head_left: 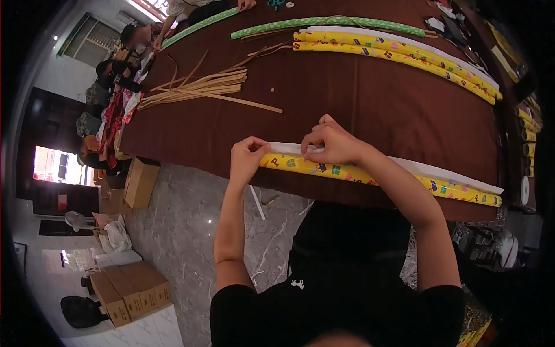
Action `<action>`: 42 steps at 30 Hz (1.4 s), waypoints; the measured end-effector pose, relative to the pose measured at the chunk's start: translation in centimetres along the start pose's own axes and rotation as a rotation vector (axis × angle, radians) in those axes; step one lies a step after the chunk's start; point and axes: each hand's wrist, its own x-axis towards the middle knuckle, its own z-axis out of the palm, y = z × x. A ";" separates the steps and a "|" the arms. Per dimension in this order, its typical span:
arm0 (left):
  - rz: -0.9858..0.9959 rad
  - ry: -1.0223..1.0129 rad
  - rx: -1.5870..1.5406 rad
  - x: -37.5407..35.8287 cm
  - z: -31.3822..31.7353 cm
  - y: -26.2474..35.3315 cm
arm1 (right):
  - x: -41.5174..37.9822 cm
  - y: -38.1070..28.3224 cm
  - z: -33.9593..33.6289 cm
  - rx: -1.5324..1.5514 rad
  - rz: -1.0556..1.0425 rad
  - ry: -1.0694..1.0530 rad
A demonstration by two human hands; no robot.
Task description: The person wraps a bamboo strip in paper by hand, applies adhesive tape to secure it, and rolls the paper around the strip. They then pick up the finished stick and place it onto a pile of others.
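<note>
A long roll of yellow printed wrapping paper (457, 193) lies along the near edge of the brown-covered table, with a white flap showing on its far side. My left hand (246, 159) pinches the roll's left end between thumb and fingers. My right hand (335, 142) is closed a little to the right of it, its curled fingers and thumb pressed on the paper where the white flap meets the yellow. Whether anything small sits between the right fingertips is hidden. My right forearm passes over part of the roll.
Several yellow rolls (393, 52) and a green patterned roll (324, 24) lie at the back. Brown paper strips (208, 87) are piled left of centre on the brown tablecloth (191, 136). Other people work at the far left. Cardboard boxes (130, 292) stand on the left.
</note>
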 end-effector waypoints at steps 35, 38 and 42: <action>-0.020 0.088 0.403 1.3 0.7 -0.2 | 0.3 1.5 2.2 -0.516 -0.327 0.329; 0.003 0.090 0.435 1.4 0.8 -0.1 | 0.3 1.5 2.2 -0.518 -0.323 0.335; -0.003 0.088 0.456 1.5 0.8 -0.1 | 0.4 1.5 2.3 -0.527 -0.306 0.320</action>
